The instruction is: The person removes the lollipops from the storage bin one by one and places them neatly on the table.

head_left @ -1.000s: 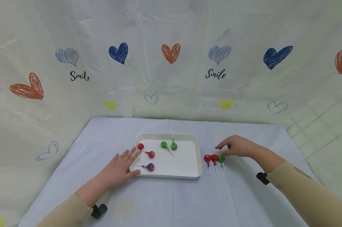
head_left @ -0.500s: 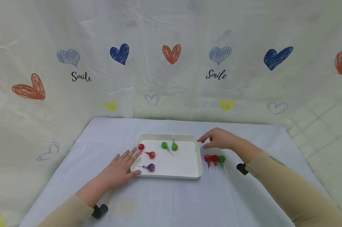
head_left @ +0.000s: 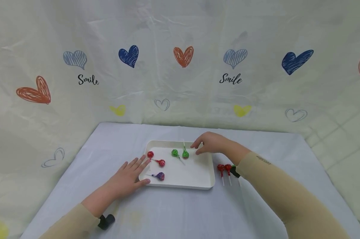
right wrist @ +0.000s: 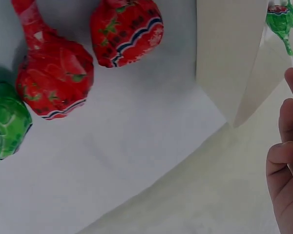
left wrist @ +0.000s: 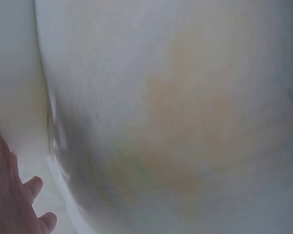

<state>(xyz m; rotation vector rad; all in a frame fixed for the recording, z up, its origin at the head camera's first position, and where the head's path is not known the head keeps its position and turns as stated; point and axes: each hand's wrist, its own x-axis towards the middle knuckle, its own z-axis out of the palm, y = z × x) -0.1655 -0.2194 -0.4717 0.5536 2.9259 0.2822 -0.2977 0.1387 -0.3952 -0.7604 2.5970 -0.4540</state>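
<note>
A white tray stands on the table, with lollipops lying in it. My left hand rests on its left rim, fingers spread, close to two red lollipops and a purple lollipop. Over the tray's far right part is my right hand, thumb and index finger apart with nothing between them. Just left of those fingertips lies a green lollipop, stick pointing away, beside a second green lollipop. In the right wrist view, the bent fingers appear near a green wrapper.
Two red lollipops lie side by side right of the tray. Next to them a green lollipop shows in the right wrist view; my wrist camera mostly hides it from the head. A curtain printed with hearts hangs behind the table.
My right hand has moved left from above the lollipops outside the tray to over the tray, near the green ones. The left hand has stayed on the rim.
</note>
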